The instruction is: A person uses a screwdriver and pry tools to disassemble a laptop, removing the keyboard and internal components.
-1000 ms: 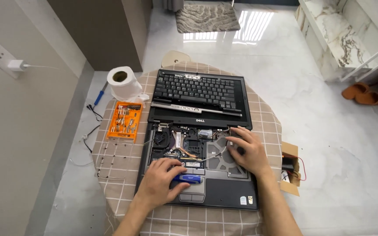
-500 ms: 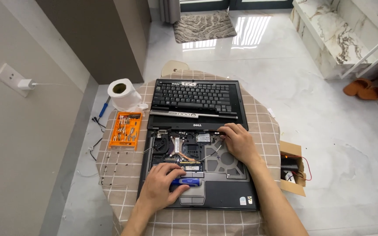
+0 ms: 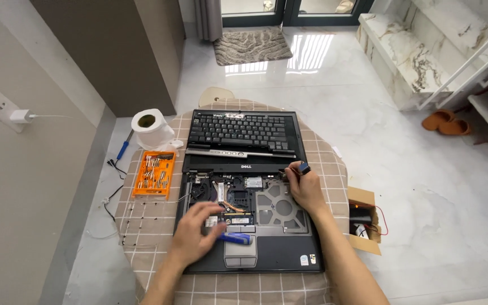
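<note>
An opened black laptop [image 3: 278, 260] lies on a round table with a checked cloth [image 3: 153, 254], its inner boards and fan exposed. The detached keyboard [image 3: 238, 130] rests at the laptop's far side. My left hand [image 3: 196, 234] lies on the palm rest, fingers closed on the end of a blue tool [image 3: 237, 238] that points right. My right hand [image 3: 307, 189] is at the base's upper right corner by the hinge, pinching a small dark part [image 3: 304, 168] between its fingertips.
An orange bit case [image 3: 153, 175] and a paper roll [image 3: 147, 125] sit left of the laptop, and a blue screwdriver [image 3: 122, 150] lies at the table's edge. Small screws [image 3: 136, 226] lie in rows on the cloth. A cardboard box [image 3: 364, 221] stands at the right edge.
My right hand has moved from the grey metal plate up to the right hinge corner and now pinches a small dark part. My left hand stays on the palm rest.
</note>
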